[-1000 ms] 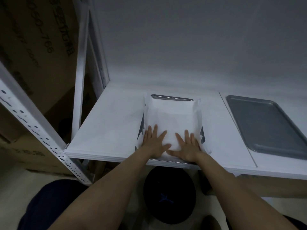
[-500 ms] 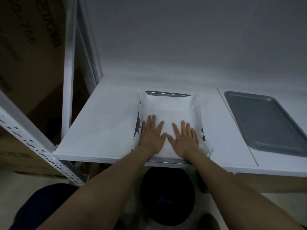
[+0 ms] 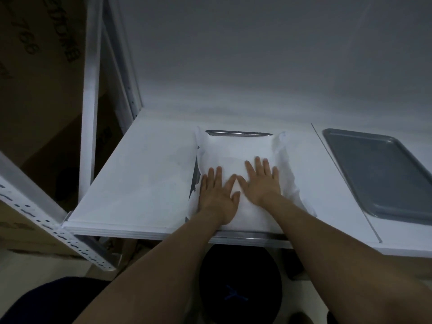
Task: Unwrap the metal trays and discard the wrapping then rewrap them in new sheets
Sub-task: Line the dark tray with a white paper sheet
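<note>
Left hand (image 3: pixel 218 195) lies palm-down, fingers straight and lightly spread, on the white sheet (image 3: pixel 236 150) folded over the wrapped metal tray (image 3: pixel 238 133), at the front edge of the shelf (image 3: pixel 145 178). Right hand (image 3: pixel 261 181), likewise flat and spread, presses the same sheet just beside it. Bare metal tray (image 3: pixel 383 174) lies well apart, far right.

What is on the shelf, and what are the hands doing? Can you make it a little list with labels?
Place: white shelf
Middle: metal tray, mostly covered by a white sheet; only its far rim and bits of its left side show
Left hand: flat, fingers straight, pressing on the sheet
Right hand: flat, pressing on the sheet, right beside the other hand
Right side: bare grey tray, no wrapping, nobody touching it
Underneath: dark round thing, can't tell what it is
</note>
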